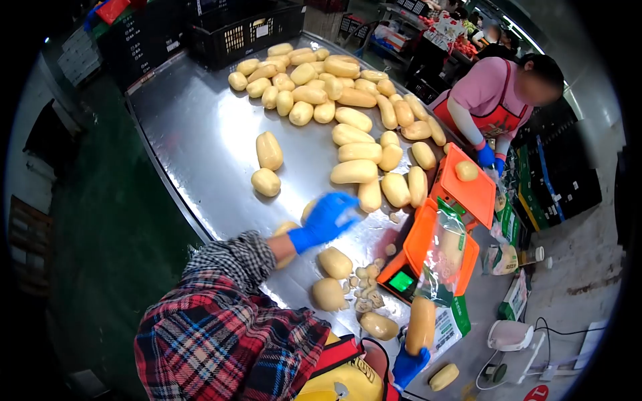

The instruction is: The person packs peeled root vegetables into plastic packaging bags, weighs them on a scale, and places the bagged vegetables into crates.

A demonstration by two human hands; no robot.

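Note:
My left hand [326,222], in a blue glove, is over the metal table among peeled lotus root pieces; motion smears its fingers. A lotus root piece [266,182] lies just beyond it, and others are partly hidden behind the glove and wrist. My right hand [409,365], also gloved in blue, is closed around the lower end of a long lotus root [420,325], held upright. Beside that root, a clear plastic bag [441,257] with lotus root inside lies on an orange scale [408,257] with a lit green display. Small root ends [364,287] lie near the scale.
Many lotus roots [354,152] cover the far and right parts of the metal table [194,144]. A second orange scale [468,194] bears one root. Black crates [244,33] stand at the far edge. A co-worker [491,100] in blue gloves works at the right.

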